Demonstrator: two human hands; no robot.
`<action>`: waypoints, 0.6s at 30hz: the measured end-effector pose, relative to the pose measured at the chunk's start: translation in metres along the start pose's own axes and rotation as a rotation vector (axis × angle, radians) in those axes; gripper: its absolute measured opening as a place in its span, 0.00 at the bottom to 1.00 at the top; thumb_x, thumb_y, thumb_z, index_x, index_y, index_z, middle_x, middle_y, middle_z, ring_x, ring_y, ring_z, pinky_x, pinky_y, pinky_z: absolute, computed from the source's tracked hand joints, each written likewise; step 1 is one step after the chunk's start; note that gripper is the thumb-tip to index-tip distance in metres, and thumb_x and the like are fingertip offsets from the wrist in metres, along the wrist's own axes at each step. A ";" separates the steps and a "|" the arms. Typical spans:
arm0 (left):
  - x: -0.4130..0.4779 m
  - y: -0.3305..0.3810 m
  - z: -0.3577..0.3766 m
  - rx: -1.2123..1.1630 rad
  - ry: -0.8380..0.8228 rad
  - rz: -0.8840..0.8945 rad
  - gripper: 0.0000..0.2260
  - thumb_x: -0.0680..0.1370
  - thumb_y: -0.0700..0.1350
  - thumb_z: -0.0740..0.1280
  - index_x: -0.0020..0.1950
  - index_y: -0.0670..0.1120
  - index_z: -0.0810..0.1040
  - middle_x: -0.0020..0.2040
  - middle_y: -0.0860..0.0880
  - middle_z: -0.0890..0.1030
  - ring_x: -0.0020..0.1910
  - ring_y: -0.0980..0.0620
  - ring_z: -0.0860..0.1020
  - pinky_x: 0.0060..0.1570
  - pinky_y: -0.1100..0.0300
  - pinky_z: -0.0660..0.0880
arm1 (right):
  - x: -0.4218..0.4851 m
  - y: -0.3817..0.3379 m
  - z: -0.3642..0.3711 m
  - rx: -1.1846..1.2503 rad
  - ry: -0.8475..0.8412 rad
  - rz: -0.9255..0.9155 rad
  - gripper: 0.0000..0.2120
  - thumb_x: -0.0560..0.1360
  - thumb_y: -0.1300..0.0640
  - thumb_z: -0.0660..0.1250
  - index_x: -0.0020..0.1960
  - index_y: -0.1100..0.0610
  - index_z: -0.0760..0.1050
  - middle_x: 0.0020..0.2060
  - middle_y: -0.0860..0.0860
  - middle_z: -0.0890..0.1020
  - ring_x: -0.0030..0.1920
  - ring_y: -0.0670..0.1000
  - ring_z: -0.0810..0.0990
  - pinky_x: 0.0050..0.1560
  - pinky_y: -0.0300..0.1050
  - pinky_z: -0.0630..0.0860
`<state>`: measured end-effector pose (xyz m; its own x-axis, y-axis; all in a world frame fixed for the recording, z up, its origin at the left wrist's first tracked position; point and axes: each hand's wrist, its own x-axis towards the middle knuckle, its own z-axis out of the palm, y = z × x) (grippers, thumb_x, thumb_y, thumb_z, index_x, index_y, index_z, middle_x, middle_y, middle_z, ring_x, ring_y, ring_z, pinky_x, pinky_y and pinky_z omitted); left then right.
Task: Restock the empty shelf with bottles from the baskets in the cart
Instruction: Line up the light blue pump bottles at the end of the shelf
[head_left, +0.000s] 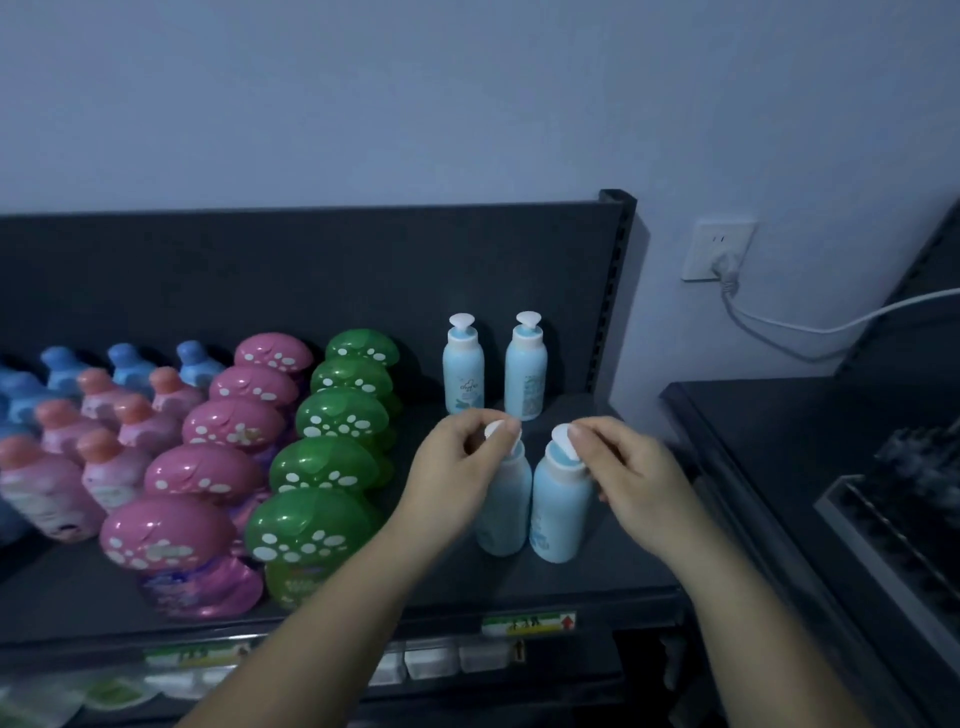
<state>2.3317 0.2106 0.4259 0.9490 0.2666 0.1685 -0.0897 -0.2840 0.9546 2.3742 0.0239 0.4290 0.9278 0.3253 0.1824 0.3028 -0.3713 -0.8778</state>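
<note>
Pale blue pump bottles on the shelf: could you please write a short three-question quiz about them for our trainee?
1. True or false: the left hand pinches the left front bottle's pump top, the right hand the right front bottle's.
2. How many pale blue pump bottles stand on the shelf?
3. Which stand directly left of them? A pink caps, B green caps, C orange caps.
Key: 1 true; 2 four; 3 B.

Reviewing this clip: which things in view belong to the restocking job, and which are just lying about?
Job: left hand pinching the left front pale blue plastic pump bottle; right hand pinching the right front pale blue plastic pump bottle; two rear pale blue pump bottles; dark metal shelf; pink mushroom-capped bottles; green mushroom-capped bottles.
Lying about: white wall socket; white cable.
</note>
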 end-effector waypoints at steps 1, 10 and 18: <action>-0.005 -0.005 0.001 0.049 0.028 0.035 0.06 0.76 0.54 0.69 0.50 0.55 0.81 0.46 0.54 0.79 0.44 0.62 0.76 0.46 0.66 0.71 | -0.002 0.004 0.000 0.001 -0.013 -0.022 0.10 0.75 0.39 0.67 0.52 0.41 0.79 0.45 0.39 0.80 0.46 0.39 0.78 0.48 0.36 0.71; -0.023 -0.061 0.018 0.320 0.096 0.120 0.30 0.68 0.50 0.77 0.64 0.59 0.65 0.58 0.57 0.69 0.59 0.59 0.68 0.61 0.55 0.70 | -0.010 0.035 0.016 -0.180 -0.010 -0.099 0.37 0.66 0.50 0.79 0.66 0.33 0.63 0.58 0.34 0.68 0.61 0.39 0.71 0.58 0.47 0.76; 0.006 -0.064 0.018 0.258 0.161 0.051 0.29 0.72 0.46 0.74 0.69 0.57 0.67 0.60 0.57 0.70 0.59 0.61 0.70 0.58 0.59 0.72 | 0.024 0.037 0.038 -0.290 0.152 -0.072 0.33 0.70 0.51 0.75 0.70 0.45 0.63 0.62 0.42 0.70 0.61 0.46 0.72 0.57 0.43 0.72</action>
<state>2.3490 0.2137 0.3611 0.8832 0.3826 0.2713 -0.0367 -0.5202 0.8532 2.3997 0.0514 0.3839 0.9170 0.2347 0.3227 0.3981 -0.5909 -0.7016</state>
